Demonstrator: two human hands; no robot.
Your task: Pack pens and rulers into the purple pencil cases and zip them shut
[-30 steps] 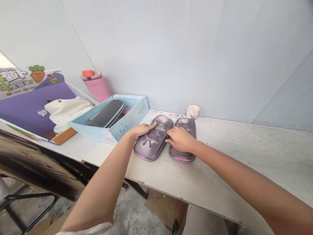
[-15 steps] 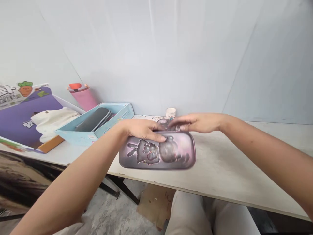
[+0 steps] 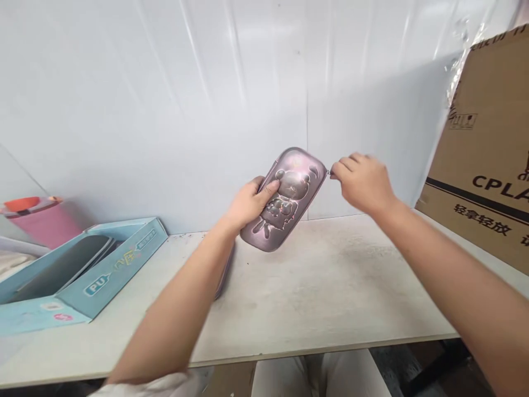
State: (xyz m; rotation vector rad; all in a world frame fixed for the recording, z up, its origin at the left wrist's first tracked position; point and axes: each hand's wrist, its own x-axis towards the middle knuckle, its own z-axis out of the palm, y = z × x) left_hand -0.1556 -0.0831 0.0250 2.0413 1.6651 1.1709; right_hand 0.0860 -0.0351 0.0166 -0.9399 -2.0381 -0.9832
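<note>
My left hand (image 3: pixel 247 205) grips a shiny purple pencil case (image 3: pixel 289 198) with a raised cartoon figure, holding it tilted in the air above the white table (image 3: pixel 322 286). My right hand (image 3: pixel 362 181) is closed in a pinch at the case's upper right corner, on what looks like its zipper pull. A second purple case (image 3: pixel 223 278) lies on the table, mostly hidden behind my left forearm.
A light blue cardboard box (image 3: pixel 99 275) with a dark grey case (image 3: pixel 61 267) inside stands at the left. A pink bottle (image 3: pixel 37 223) is behind it. A brown carton (image 3: pixel 487 154) stands at the right. A white wall closes the back.
The purple case has been lifted off the table and tilted upright. My right hand moved to its upper corner and pinched there. The view swung right, bringing the brown carton in.
</note>
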